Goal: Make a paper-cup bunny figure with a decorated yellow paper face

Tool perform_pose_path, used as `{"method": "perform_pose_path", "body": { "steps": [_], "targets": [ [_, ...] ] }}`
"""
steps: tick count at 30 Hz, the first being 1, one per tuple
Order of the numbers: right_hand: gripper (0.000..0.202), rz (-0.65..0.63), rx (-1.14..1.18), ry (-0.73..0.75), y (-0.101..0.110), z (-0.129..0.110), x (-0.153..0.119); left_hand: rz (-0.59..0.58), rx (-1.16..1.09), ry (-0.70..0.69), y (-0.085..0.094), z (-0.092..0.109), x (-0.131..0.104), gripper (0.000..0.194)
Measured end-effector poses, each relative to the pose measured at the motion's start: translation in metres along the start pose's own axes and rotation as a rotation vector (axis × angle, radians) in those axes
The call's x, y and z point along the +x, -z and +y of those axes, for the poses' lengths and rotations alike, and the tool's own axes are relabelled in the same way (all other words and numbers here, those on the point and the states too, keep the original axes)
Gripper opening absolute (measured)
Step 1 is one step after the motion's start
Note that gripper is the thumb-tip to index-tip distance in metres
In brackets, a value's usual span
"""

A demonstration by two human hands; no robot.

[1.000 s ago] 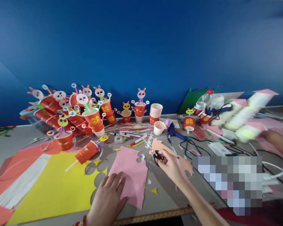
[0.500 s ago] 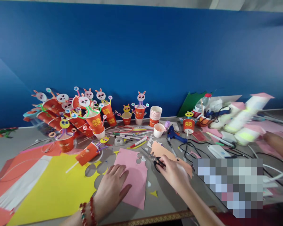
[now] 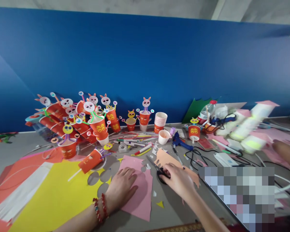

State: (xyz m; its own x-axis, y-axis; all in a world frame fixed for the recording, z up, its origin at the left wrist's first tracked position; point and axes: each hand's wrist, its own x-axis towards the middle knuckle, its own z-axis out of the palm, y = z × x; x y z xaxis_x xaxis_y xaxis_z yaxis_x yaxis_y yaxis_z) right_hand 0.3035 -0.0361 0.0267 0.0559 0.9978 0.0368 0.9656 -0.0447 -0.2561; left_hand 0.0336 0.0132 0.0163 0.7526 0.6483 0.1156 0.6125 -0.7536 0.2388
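My left hand [image 3: 120, 190] lies with its fingers stretched out on a sheet of pink paper [image 3: 141, 196], which has round bites cut from its upper edge. In my right hand [image 3: 180, 180] are the black handles of a pair of scissors [image 3: 160, 174]. The blades point up and left, away from me. Under and beside that hand is a piece of peach paper [image 3: 169, 158] with a cut edge. Small paper scraps lie between the hands, among them a yellow one [image 3: 160, 204]. Left of my left hand spreads yellow paper [image 3: 55, 196] with round holes.
Red cups with paper animal heads [image 3: 97, 127] crowd the back left. A cup stack [image 3: 160, 122], a loose cup [image 3: 163, 137], markers [image 3: 143, 149] and a blue glue gun [image 3: 181, 141] sit mid-table. Cables and white paper rolls [image 3: 246, 125] lie right, near another person's hand [image 3: 284, 154].
The view has tilted up slightly. My left hand stays flat on the pink paper, and my right fingers have shifted a little on the scissors' handles.
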Motion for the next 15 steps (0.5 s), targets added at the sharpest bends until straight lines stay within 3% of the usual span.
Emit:
{"method": "perform_pose_path", "body": {
  "steps": [5,10,15],
  "targets": [
    [0.015,0.086,0.251,0.066,0.01,-0.002,0.009,0.034,-0.021,-0.024,0.001,-0.003,-0.001,0.022],
    [0.036,0.218,0.51,0.128,0.006,-0.011,0.033,0.047,-0.01,-0.024,0.001,-0.005,0.001,0.016],
    [0.044,0.323,0.802,0.029,-0.009,-0.008,0.057,0.068,-0.063,-0.021,0.002,-0.006,0.0,0.019]
  ]
}}
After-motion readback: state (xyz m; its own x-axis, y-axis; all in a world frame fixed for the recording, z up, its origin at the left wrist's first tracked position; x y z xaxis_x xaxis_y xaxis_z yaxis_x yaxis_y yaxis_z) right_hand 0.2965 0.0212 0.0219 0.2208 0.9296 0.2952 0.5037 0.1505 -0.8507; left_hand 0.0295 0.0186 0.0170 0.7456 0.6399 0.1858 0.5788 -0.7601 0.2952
